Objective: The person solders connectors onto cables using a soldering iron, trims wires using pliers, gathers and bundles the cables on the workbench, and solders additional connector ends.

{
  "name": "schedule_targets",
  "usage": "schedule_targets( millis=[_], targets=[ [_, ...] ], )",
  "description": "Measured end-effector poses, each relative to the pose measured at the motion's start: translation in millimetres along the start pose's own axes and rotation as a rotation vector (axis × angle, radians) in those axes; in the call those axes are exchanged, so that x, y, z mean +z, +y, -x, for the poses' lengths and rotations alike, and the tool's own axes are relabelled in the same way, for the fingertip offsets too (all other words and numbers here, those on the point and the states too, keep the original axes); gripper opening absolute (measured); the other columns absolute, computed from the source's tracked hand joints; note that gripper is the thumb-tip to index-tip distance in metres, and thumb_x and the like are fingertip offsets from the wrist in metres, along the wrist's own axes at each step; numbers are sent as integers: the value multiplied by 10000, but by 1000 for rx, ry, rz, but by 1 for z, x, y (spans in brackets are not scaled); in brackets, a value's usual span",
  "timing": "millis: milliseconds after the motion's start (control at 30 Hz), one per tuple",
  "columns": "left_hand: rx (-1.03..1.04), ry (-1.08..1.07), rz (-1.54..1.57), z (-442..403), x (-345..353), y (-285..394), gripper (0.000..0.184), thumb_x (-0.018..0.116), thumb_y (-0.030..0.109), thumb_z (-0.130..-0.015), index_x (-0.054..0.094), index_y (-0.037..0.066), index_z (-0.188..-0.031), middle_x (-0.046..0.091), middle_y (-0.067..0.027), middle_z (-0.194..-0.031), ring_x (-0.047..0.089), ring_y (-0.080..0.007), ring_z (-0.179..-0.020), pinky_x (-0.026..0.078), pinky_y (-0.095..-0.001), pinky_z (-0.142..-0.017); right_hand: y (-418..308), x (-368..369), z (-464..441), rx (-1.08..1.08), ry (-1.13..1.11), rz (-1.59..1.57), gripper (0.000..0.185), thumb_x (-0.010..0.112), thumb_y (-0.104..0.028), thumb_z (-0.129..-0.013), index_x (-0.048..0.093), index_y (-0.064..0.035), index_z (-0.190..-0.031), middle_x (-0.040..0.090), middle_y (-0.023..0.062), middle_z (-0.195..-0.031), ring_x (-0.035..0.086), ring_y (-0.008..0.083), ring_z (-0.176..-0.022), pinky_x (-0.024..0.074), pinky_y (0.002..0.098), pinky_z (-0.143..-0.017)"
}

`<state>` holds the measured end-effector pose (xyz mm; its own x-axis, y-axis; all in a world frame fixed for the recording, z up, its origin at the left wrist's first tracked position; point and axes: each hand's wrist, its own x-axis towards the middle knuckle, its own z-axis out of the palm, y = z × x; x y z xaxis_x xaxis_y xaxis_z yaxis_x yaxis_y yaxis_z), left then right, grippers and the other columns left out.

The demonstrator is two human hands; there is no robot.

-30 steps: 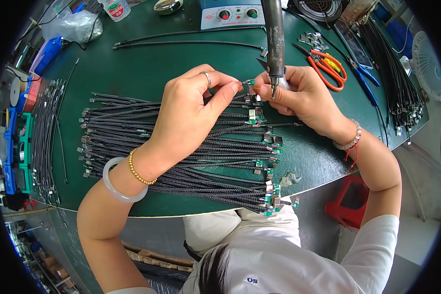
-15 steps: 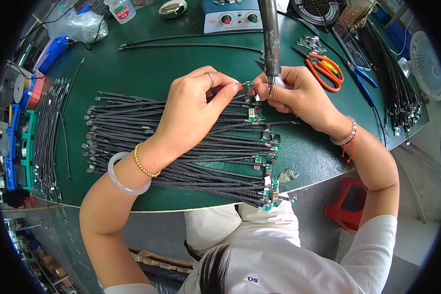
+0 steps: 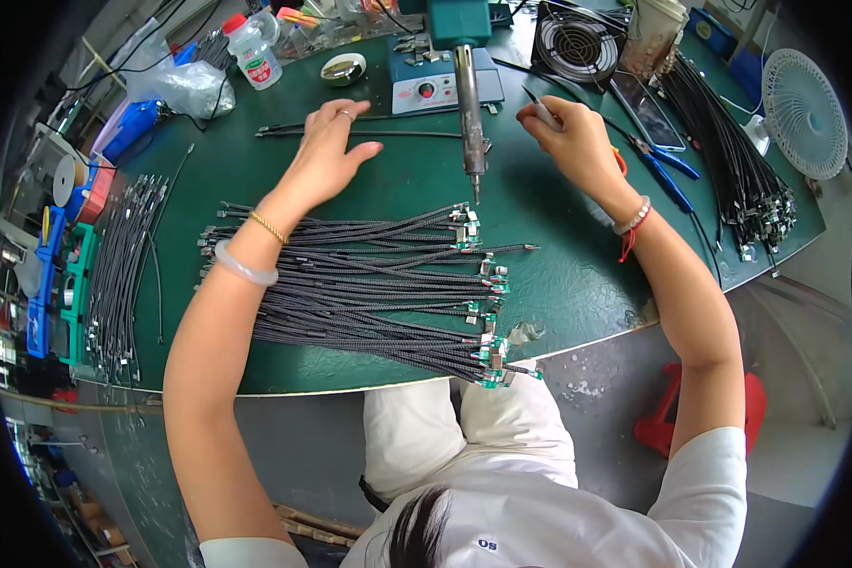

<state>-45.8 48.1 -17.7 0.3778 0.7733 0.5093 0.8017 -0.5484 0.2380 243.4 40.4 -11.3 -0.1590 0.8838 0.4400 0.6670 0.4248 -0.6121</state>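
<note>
My left hand (image 3: 327, 156), thumb apart from the fingers, is over two black cables (image 3: 398, 133) at the back of the green table; nothing shows in its grasp. My right hand (image 3: 577, 142) is closed around pointed tweezers (image 3: 543, 114), tip up and to the left. Between the hands hangs a soldering iron (image 3: 469, 114), tip down. Below it lies a wide bundle of braided black cables (image 3: 369, 284), with small green boards and metal connectors (image 3: 490, 350) at their right ends.
A blue soldering machine (image 3: 445, 83) stands at the back. To the right are blue pliers (image 3: 667, 180), a phone (image 3: 648, 112), a black fan (image 3: 577, 47), more cables (image 3: 729, 161) and a white fan (image 3: 805, 114). More cables (image 3: 128, 275) lie left; a bottle (image 3: 253, 57) stands back left.
My left hand has let go of the small green connector end and moved up and left. My right hand has moved up, away from the iron's tip. The whole view has shifted.
</note>
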Motion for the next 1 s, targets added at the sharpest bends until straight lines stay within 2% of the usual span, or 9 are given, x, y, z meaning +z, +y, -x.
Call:
schedule_targets(
  millis=[67, 133, 267, 433, 533, 633, 833, 900, 1000],
  targets=[
    [-25, -24, -28, -9, 2, -19, 429, 626, 212, -751, 503, 38, -1123, 446, -131, -1139, 399, -302, -1083, 333, -368, -933, 8, 2, -4, -2, -6, 2, 180, 558, -175, -801, 618, -20, -872, 563, 47, -604, 520, 79, -525, 406, 229, -485],
    [-103, -271, 73, -12, -2, -32, 371, 616, 212, -758, 526, 77, -1092, 480, -112, -1085, 429, -291, -1040, 350, -363, -911, 6, 0, -2, 5, -21, 6, 185, 563, -173, -797, 619, -15, -878, 566, 46, -607, 526, 83, -528, 413, 230, -490],
    [-145, -415, 87, -10, -21, -28, 168, 612, 181, -752, 547, 74, -865, 497, -63, -885, 470, -237, -925, 376, -346, -822, -3, -1, 3, 122, -166, -182, 184, 558, -152, -798, 613, -5, -895, 576, 48, -635, 528, 70, -541, 430, 225, -509],
    [-55, -377, 35, 6, -29, -27, 125, 600, 151, -754, 530, 67, -815, 479, -58, -870, 463, -230, -896, 373, -344, -800, -5, 6, 4, 118, -238, -235, 212, 584, -159, -789, 605, -4, -932, 578, 57, -653, 533, 76, -575, 444, 244, -545],
    [-67, -373, 95, 12, -28, -21, 98, 563, 63, -755, 496, 34, -820, 464, -75, -880, 429, -235, -927, 342, -306, -838, -15, 6, 9, -92, -259, -53, 331, 662, -229, -736, 601, -9, -975, 595, 105, -778, 551, 189, -691, 436, 308, -674],
    [4, -348, 73, 17, -26, -20, 86, 538, 34, -762, 485, 27, -829, 461, -82, -896, 428, -238, -924, 340, -308, -840, -16, 16, 10, -159, -205, 16, 351, 678, -230, -716, 602, -19, -985, 595, 118, -826, 549, 210, -704, 432, 310, -687],
    [55, -195, 149, 17, -26, -8, 42, 473, 26, -819, 456, 6, -852, 489, -89, -830, 477, -217, -791, 384, -286, -758, -10, 19, 7, -83, -272, -99, 232, 653, -177, -740, 629, -12, -902, 603, 84, -716, 545, 136, -606, 441, 269, -597],
    [-182, -331, 349, 16, -31, -3, 78, 440, 61, -860, 455, -8, -893, 512, -70, -751, 487, -157, -685, 408, -255, -687, -12, 21, 8, -22, -265, -150, 194, 643, -156, -749, 635, -10, -877, 602, 65, -674, 537, 107, -566, 439, 252, -560],
    [-212, -398, 403, 13, -31, 12, 139, 441, 95, -871, 472, -19, -945, 531, -41, -721, 477, -101, -649, 413, -227, -636, -18, 22, 10, -17, -206, -256, 160, 630, -127, -756, 637, -2, -857, 597, 29, -625, 516, 64, -527, 417, 215, -507]
  ],
)
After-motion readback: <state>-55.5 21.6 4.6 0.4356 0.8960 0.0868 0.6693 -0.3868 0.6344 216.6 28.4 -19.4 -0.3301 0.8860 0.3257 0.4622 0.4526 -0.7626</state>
